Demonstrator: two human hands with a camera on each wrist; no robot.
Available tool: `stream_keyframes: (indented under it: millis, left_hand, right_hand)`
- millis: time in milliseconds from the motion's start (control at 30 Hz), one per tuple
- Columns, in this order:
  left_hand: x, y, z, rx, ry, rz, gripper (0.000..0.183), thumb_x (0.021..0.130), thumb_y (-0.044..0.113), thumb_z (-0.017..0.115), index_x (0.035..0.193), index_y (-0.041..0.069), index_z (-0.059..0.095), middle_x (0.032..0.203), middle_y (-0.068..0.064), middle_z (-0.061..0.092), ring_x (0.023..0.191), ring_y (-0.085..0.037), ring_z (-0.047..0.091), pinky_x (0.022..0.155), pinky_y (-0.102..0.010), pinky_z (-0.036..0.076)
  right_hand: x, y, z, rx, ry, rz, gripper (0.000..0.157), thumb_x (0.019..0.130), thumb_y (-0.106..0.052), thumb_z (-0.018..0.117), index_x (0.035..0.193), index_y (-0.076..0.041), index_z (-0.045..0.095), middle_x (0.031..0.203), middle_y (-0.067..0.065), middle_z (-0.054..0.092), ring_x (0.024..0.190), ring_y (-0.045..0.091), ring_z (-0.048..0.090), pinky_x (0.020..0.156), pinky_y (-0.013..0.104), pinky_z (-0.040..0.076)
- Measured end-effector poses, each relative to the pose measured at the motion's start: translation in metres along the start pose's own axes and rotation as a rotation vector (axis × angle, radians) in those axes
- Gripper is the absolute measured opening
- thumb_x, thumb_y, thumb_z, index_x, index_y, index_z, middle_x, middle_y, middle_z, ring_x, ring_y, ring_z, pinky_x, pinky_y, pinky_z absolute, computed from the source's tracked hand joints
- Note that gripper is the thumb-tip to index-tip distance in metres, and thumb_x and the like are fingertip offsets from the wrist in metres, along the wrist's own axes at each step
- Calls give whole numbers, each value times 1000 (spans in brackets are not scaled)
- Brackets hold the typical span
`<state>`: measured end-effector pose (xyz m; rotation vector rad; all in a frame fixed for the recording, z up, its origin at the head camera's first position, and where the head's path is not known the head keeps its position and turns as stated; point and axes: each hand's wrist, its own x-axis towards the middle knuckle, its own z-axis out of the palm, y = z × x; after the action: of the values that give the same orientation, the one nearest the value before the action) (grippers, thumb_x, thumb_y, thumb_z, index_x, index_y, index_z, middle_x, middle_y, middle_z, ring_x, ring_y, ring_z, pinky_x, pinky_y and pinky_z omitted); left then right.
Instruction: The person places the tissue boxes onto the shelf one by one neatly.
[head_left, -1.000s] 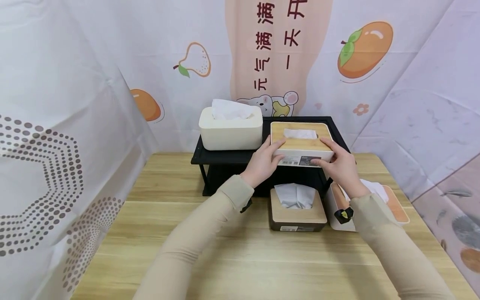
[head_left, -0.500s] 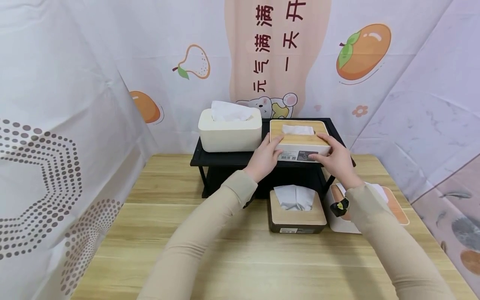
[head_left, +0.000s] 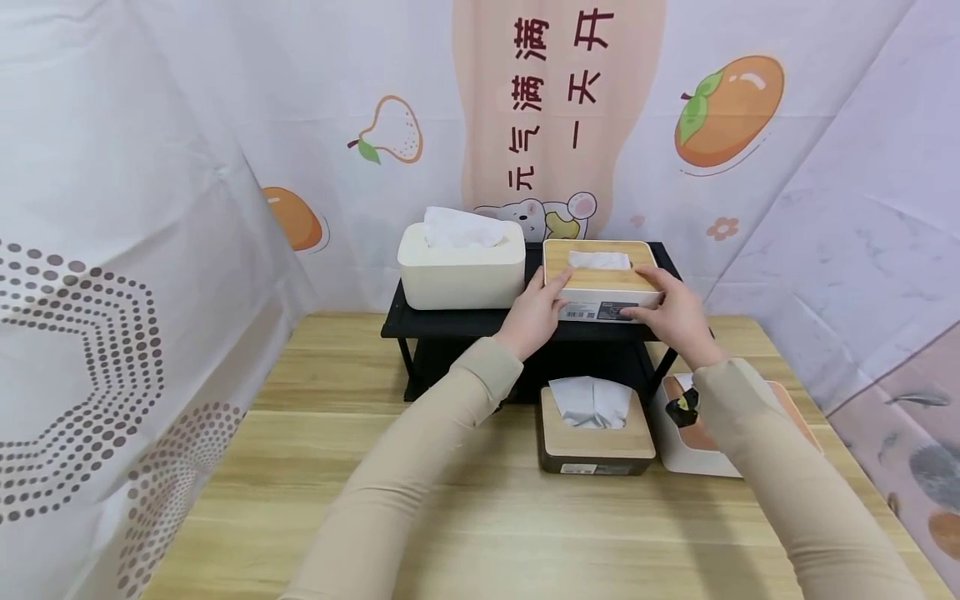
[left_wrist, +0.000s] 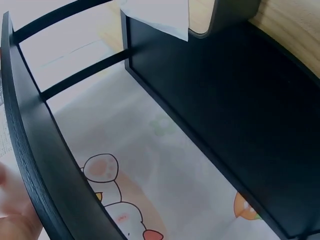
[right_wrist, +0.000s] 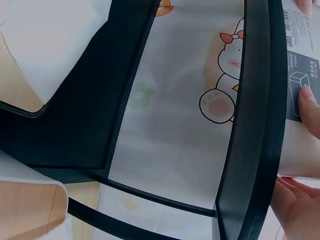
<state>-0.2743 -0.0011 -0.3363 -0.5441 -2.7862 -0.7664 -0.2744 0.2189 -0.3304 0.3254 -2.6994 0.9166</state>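
A tissue box (head_left: 603, 279) with a white body and bamboo-look lid sits on the right part of the black rack's upper shelf (head_left: 457, 323). My left hand (head_left: 531, 317) grips its left end, thumb on the front and a finger on the lid. At the other end my right hand (head_left: 678, 317) holds it likewise; the right wrist view has that thumb (right_wrist: 310, 112) on the printed label. Only part of the left hand (left_wrist: 20, 225) shows in the left wrist view. Beside the held box, on the left, stands a larger cream tissue box (head_left: 461, 279).
Below, a dark tissue box (head_left: 596, 442) with a wooden lid stands at the front of the lower shelf (head_left: 450, 358). A white tissue box (head_left: 697, 454) with an orange-brown lid is partly hidden by the right forearm. Printed cloth (head_left: 300, 100) hangs around the wooden table (head_left: 315, 467).
Both hands have moved the held tissue box slightly back and down onto the shelf. Over the last half second it has hardly moved. The head view has tilted a little.
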Motion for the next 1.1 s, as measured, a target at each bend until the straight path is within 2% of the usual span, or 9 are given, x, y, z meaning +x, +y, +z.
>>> stream_keyframes:
  millis: [200,400,567,667,767,900,1100]
  left_hand:
    - [6,2,0,-11,6,-14,48,97,19,48,144,19,36,149,-26,24,129,-33,44,101,-35,43]
    - [12,4,2,-20,18,-41,49,96,17,49,144,19,36,149,-26,25,128,-32,46,101,-36,43]
    - [15,4,5,0,34,-62,49,96,18,49,144,21,36,149,-25,26,127,-31,47,101,-35,44]
    - [15,4,6,-1,39,-74,50,96,18,49,144,21,35,150,-24,26,128,-30,46,100,-34,44]
    - [15,4,5,-4,48,-71,50,96,18,49,144,21,36,149,-25,27,128,-30,46,100,-35,44]
    - [14,5,5,-1,59,-58,49,96,18,49,144,20,36,148,-26,29,128,-31,46,100,-35,44]
    - [14,4,4,8,56,-55,49,96,19,49,144,20,36,148,-25,29,128,-31,46,100,-34,45]
  right_hand:
    - [6,1,1,20,-11,12,66,78,-13,75,135,-4,43,140,23,44,95,34,51,83,46,41]
    - [11,5,2,9,-17,36,67,78,-15,75,136,-6,42,140,21,44,76,29,51,71,38,41]
    - [14,6,3,-1,-23,31,66,78,-15,74,136,-7,42,139,21,45,73,27,52,67,33,40]
    - [16,6,4,-7,-21,20,66,79,-15,74,136,-7,43,137,22,47,73,28,51,67,35,40]
    - [15,8,5,-4,-13,-8,67,79,-13,74,137,-6,42,137,24,46,92,36,53,82,45,43]
    - [13,10,6,-10,9,-27,68,79,-11,73,139,-5,41,137,26,44,121,43,42,101,55,32]
    - [10,10,11,-26,50,-21,68,79,-12,73,139,-6,41,135,28,45,119,45,43,100,56,33]
